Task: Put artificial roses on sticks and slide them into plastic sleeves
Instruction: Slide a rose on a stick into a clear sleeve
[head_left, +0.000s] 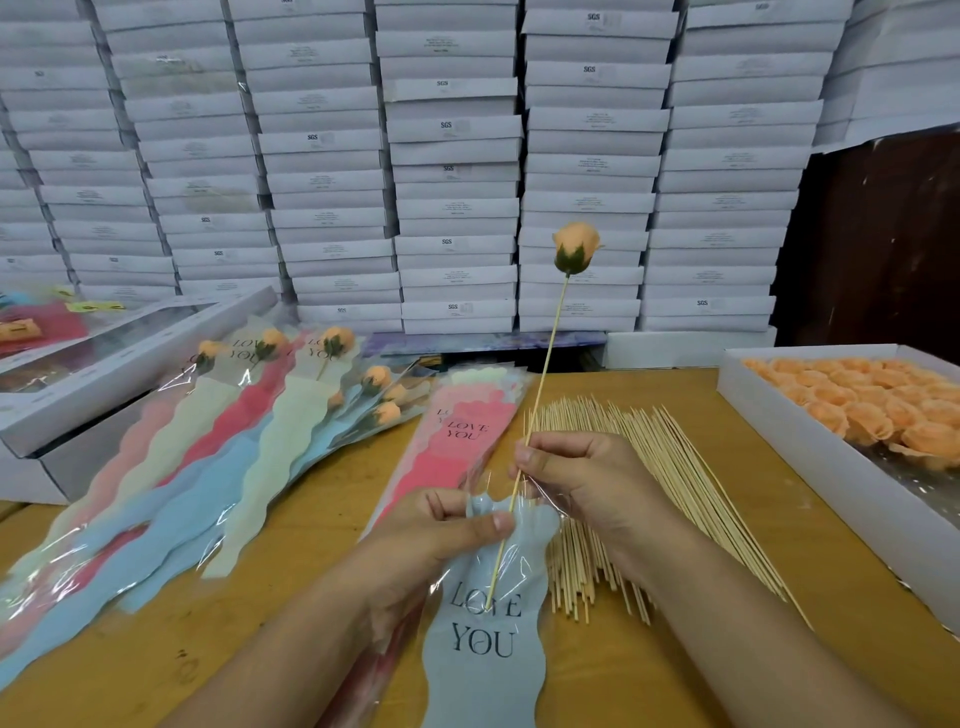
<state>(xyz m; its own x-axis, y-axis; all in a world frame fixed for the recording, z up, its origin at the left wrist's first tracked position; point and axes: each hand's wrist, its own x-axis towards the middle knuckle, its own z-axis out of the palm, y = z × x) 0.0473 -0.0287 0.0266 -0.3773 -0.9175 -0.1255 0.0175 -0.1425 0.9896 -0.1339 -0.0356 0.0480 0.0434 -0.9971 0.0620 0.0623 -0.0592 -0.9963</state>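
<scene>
Nearest us, our left hand (441, 525) pinches the blue sleeve (483, 639) mouth, our right hand (576, 478) pinches the stick (545, 364), its tip inside the sleeve, peach rose (575, 248) uppermost above the table (675, 649).

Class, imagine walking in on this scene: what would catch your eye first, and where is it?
Mid-frame, a peach rose stands high on a stick, whose lower end is inside a blue "LOVE YOU" sleeve. The right hand pinches the stick; the left hand holds the sleeve's mouth. Behind rises a wall of white boxes; at right sits a tray of roses.
</scene>
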